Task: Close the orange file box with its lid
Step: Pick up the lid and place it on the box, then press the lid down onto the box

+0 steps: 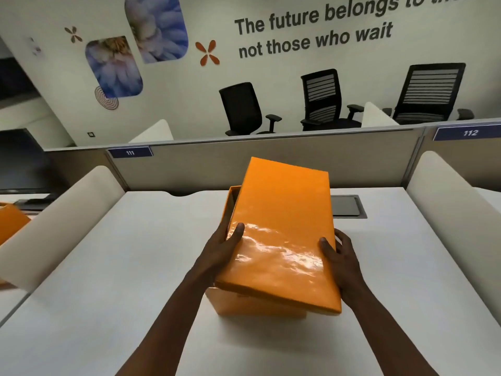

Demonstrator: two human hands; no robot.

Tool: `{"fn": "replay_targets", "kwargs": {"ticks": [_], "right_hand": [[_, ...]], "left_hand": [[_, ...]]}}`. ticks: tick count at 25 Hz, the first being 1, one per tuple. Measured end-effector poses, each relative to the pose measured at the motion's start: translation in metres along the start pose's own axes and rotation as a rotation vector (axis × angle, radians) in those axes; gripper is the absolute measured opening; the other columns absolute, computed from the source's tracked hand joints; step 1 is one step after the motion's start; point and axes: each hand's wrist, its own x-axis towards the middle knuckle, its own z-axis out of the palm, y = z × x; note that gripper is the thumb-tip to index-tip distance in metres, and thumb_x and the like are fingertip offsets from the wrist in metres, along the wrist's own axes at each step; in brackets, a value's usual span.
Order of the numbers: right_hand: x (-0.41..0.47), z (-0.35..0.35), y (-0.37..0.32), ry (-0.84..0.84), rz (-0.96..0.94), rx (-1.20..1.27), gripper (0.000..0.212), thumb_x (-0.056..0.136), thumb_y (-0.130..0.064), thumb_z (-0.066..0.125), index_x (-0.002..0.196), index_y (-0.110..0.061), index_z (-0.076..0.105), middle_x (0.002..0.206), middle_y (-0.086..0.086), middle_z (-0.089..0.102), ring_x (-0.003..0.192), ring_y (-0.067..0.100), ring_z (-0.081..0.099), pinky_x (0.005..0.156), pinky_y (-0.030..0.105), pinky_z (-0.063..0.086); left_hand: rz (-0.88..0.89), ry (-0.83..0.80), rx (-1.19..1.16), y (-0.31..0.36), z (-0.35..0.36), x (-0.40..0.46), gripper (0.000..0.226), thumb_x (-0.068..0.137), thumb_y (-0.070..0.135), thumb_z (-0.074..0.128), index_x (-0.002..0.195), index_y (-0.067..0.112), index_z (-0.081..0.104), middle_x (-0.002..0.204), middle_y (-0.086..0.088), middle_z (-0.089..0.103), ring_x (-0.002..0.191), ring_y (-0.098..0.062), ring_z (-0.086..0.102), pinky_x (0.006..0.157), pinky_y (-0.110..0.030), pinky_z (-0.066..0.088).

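Observation:
The glossy orange lid (282,226) hovers tilted over the orange file box (244,305), which stands on the white desk (122,280). The lid sits skewed to the right, so the box's open far left corner shows beside it. My left hand (225,245) grips the lid's left edge, thumb on top. My right hand (341,256) grips its right edge the same way. The lid hides most of the box.
A grey partition (217,164) closes the desk's far side, with curved white dividers left (62,221) and right (444,196). A dark cable hatch (348,206) lies behind the box. Another orange item (10,221) shows at far left. Black office chairs stand beyond the partition.

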Motion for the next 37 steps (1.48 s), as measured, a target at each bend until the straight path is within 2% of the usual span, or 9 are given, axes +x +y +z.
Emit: {"fn": "replay_targets", "kwargs": {"ticks": [2,3,6,9,15,19,27,31,37], "right_hand": [[0.011,0.027,-0.001,-0.003,-0.005,-0.026,0.03,0.097,-0.037,0.064,0.124,-0.041,0.05,0.109,-0.02,0.061,0.092,0.009,0.068,0.055,0.018,0.055],[0.016,0.038,-0.001,-0.009,-0.014,-0.047,0.025,0.097,-0.035,0.064,0.119,-0.043,0.053,0.108,-0.02,0.064,0.091,0.008,0.069,0.053,0.017,0.055],[0.03,0.058,-0.002,-0.018,-0.028,-0.12,0.022,0.099,-0.031,0.061,0.117,-0.043,0.057,0.106,-0.019,0.066,0.088,0.004,0.068,0.051,0.015,0.053],[0.039,0.071,0.004,0.023,-0.05,-0.174,0.025,0.1,-0.027,0.061,0.123,-0.036,0.058,0.107,-0.013,0.066,0.088,0.003,0.065,0.06,0.02,0.049],[0.044,0.077,0.006,0.105,-0.012,-0.253,0.048,0.098,-0.023,0.064,0.144,-0.019,0.053,0.138,0.011,0.061,0.091,0.007,0.064,0.068,0.023,0.049],[0.039,0.071,0.013,0.12,-0.011,-0.27,0.06,0.097,-0.022,0.067,0.152,-0.026,0.045,0.152,0.01,0.05,0.129,0.034,0.056,0.089,0.041,0.047],[0.03,0.062,0.018,0.059,0.05,-0.308,0.054,0.102,-0.022,0.059,0.153,-0.03,0.044,0.154,0.004,0.047,0.115,0.023,0.056,0.092,0.04,0.049],[0.029,0.063,0.018,0.058,0.063,-0.334,0.055,0.103,-0.023,0.056,0.155,-0.03,0.039,0.157,0.004,0.045,0.131,0.033,0.054,0.105,0.052,0.047],[0.027,0.07,0.025,0.063,-0.001,-0.57,0.055,0.107,-0.036,0.045,0.159,-0.033,0.028,0.161,0.005,0.039,0.139,0.035,0.046,0.113,0.056,0.039]], "left_hand": [[-0.038,0.011,0.003,-0.014,-0.022,0.01,0.089,0.093,0.067,0.05,0.164,0.045,0.0,0.168,0.001,0.035,0.144,-0.034,0.05,0.117,-0.055,0.043],[-0.061,0.007,-0.002,-0.021,-0.031,0.015,0.09,0.093,0.067,0.05,0.164,0.042,0.0,0.169,0.0,0.033,0.145,-0.035,0.048,0.118,-0.057,0.042],[-0.117,-0.015,0.013,-0.038,-0.044,0.029,0.09,0.089,0.071,0.049,0.164,0.035,0.017,0.169,-0.004,0.034,0.144,-0.036,0.049,0.116,-0.06,0.044],[-0.14,-0.025,-0.016,-0.05,-0.052,0.043,0.083,0.095,0.066,0.049,0.164,0.034,0.018,0.17,-0.005,0.03,0.147,-0.039,0.045,0.117,-0.06,0.043],[-0.137,-0.073,-0.068,-0.071,-0.051,0.056,0.066,0.105,0.049,0.046,0.164,0.031,0.021,0.166,-0.006,0.039,0.144,-0.039,0.049,0.116,-0.061,0.043],[-0.163,-0.073,-0.178,-0.084,-0.05,0.06,0.061,0.107,0.04,0.05,0.162,0.028,0.028,0.162,-0.007,0.044,0.14,-0.039,0.052,0.114,-0.064,0.045],[-0.118,-0.059,-0.096,-0.099,-0.033,0.043,0.075,0.105,0.048,0.048,0.166,0.034,0.007,0.171,-0.003,0.028,0.151,-0.037,0.041,0.12,-0.06,0.039],[-0.074,-0.048,-0.078,-0.106,-0.031,0.041,0.078,0.104,0.048,0.049,0.166,0.033,0.005,0.172,-0.002,0.027,0.152,-0.034,0.04,0.121,-0.059,0.039],[-0.022,-0.009,-0.067,-0.111,-0.026,0.039,0.075,0.104,0.045,0.051,0.166,0.034,0.011,0.169,-0.001,0.034,0.148,-0.032,0.045,0.118,-0.058,0.043]]}}
